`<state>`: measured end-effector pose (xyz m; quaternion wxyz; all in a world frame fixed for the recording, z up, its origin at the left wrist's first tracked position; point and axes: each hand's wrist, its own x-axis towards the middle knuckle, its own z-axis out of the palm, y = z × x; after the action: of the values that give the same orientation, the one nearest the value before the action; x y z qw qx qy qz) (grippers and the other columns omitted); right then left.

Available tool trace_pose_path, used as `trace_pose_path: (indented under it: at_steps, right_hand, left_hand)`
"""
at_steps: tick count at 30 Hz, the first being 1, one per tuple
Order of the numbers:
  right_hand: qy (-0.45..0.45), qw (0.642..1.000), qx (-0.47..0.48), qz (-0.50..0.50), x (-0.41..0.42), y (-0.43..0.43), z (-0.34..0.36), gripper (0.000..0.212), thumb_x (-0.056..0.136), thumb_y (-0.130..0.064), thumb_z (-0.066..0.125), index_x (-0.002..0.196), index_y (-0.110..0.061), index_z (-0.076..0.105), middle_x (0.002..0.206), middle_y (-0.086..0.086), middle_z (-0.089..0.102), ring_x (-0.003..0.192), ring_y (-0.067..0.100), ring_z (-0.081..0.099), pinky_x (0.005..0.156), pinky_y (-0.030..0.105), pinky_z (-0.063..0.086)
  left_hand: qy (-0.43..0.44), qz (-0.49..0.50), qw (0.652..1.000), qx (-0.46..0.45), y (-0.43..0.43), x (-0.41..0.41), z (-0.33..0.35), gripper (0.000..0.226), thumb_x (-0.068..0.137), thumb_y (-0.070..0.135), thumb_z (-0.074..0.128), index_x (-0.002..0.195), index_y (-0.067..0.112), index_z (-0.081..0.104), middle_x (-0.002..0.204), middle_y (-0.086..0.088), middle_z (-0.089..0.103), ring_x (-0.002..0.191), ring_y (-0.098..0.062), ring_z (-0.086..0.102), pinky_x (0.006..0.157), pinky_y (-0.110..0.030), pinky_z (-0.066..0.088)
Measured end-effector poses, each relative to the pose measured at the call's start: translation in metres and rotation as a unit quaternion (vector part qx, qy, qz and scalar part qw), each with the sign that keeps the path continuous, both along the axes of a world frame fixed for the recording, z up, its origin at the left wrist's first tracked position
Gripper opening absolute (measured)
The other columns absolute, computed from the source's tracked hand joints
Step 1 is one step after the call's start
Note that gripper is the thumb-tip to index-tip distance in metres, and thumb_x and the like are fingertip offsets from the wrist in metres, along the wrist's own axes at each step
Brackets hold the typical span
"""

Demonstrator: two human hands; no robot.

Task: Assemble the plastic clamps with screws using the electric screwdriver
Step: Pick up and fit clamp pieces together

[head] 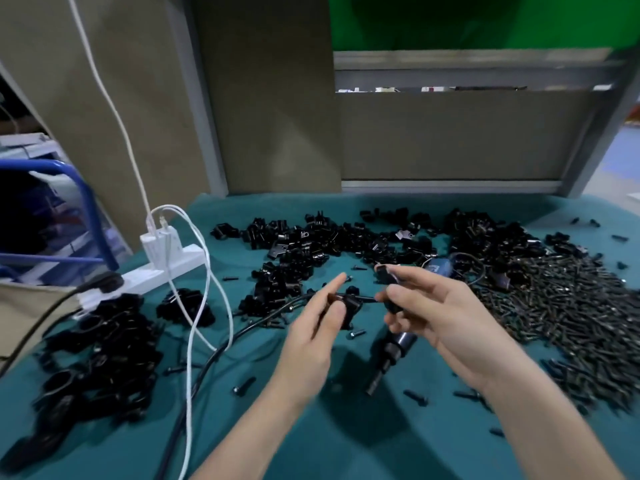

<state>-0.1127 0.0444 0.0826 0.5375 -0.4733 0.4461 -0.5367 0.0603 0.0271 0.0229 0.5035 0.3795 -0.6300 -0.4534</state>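
My left hand pinches a black plastic clamp piece between thumb and fingers above the teal table. A black screw sticks out of that clamp toward the right. My right hand grips a second black clamp piece and touches the screw's end. The electric screwdriver lies on the cloth below my hands, its bit pointing toward me. Its far end is hidden by my right hand.
Loose clamp parts are heaped across the back of the table. A large pile of black screws lies on the right, and assembled clamps on the left. A white power strip with white and black cables stands at the left.
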Motion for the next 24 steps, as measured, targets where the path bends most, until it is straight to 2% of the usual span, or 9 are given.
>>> trace_pose_path:
  at_steps: [1,3,5,7,10,13,16,19,24]
  right_hand:
    - [0.041,0.999,-0.018,-0.02,0.002,0.002,-0.003,0.03,0.079,-0.01,0.072,0.106,-0.023,0.071,0.085,0.001,0.074,0.06,0.017,0.063,0.058,0.019,0.051]
    - [0.123,0.99,-0.056,-0.048,0.008,0.006,-0.009,0.031,0.081,-0.007,0.074,0.105,-0.027,0.07,0.084,-0.011,0.072,0.062,0.011,0.063,0.06,0.016,0.051]
    - [0.172,0.98,-0.088,-0.052,0.013,0.009,-0.014,0.033,0.08,-0.006,0.075,0.102,-0.03,0.069,0.089,-0.019,0.071,0.071,0.002,0.064,0.065,0.013,0.05]
    - [0.181,0.976,-0.106,-0.053,0.014,0.011,-0.019,0.035,0.081,-0.004,0.074,0.102,-0.031,0.07,0.093,-0.022,0.07,0.076,-0.003,0.063,0.069,0.01,0.048]
    - [0.164,0.978,-0.112,-0.062,0.01,0.014,-0.022,0.038,0.081,-0.003,0.074,0.101,-0.035,0.072,0.092,-0.02,0.068,0.069,-0.001,0.058,0.068,0.012,0.049]
    - [0.159,0.98,-0.111,-0.054,0.005,0.015,-0.023,0.039,0.079,-0.004,0.075,0.099,-0.038,0.073,0.091,-0.014,0.069,0.068,0.004,0.058,0.068,0.015,0.05]
    - [0.152,0.982,-0.098,-0.051,0.007,0.017,-0.025,0.035,0.077,-0.005,0.077,0.097,-0.033,0.073,0.081,-0.007,0.071,0.061,0.011,0.062,0.064,0.019,0.052]
    - [0.145,0.984,-0.083,-0.062,0.01,0.017,-0.028,0.031,0.075,-0.007,0.079,0.096,-0.029,0.071,0.074,-0.007,0.07,0.051,0.015,0.062,0.059,0.022,0.054]
    - [0.154,0.981,-0.094,-0.073,0.011,0.019,-0.026,0.03,0.072,-0.008,0.082,0.093,-0.027,0.072,0.079,-0.006,0.072,0.064,0.011,0.065,0.063,0.025,0.056]
  left_hand:
    - [-0.023,0.018,0.999,-0.024,0.003,-0.002,0.0,0.036,0.089,0.048,0.051,0.125,0.046,0.055,0.126,0.026,0.059,0.12,0.005,0.052,0.097,-0.01,0.037]
    - [-0.036,0.047,0.997,-0.048,0.007,-0.003,-0.004,0.036,0.084,0.052,0.055,0.12,0.052,0.056,0.12,0.022,0.062,0.114,-0.002,0.057,0.098,-0.023,0.043]
    - [-0.038,0.058,0.996,-0.047,0.007,-0.003,-0.007,0.042,0.08,0.049,0.062,0.121,0.055,0.052,0.118,0.024,0.061,0.116,-0.002,0.056,0.101,-0.032,0.045]
    - [-0.058,0.061,0.996,-0.042,0.007,-0.004,-0.008,0.056,0.077,0.045,0.069,0.125,0.062,0.045,0.119,0.03,0.058,0.119,0.003,0.053,0.103,-0.029,0.042]
    - [-0.081,0.06,0.994,-0.052,0.007,-0.004,-0.008,0.07,0.07,0.05,0.072,0.13,0.064,0.04,0.122,0.033,0.054,0.122,0.003,0.05,0.103,-0.023,0.038]
    - [-0.098,0.065,0.989,-0.087,0.007,-0.004,-0.007,0.067,0.07,0.041,0.079,0.127,0.057,0.048,0.121,0.026,0.057,0.121,-0.001,0.052,0.101,-0.019,0.039]
    - [-0.097,0.077,0.987,-0.1,0.009,-0.005,-0.009,0.061,0.069,0.026,0.085,0.117,0.051,0.056,0.113,0.019,0.063,0.112,-0.006,0.059,0.096,-0.023,0.045]
    - [-0.095,0.079,0.987,-0.101,0.01,-0.006,-0.009,0.058,0.068,0.021,0.086,0.107,0.049,0.055,0.105,0.016,0.067,0.102,-0.004,0.064,0.087,-0.015,0.047]
    - [-0.105,0.083,0.984,-0.119,0.011,-0.007,-0.01,0.061,0.067,0.02,0.087,0.106,0.054,0.054,0.105,0.019,0.067,0.103,0.006,0.061,0.085,-0.004,0.042]
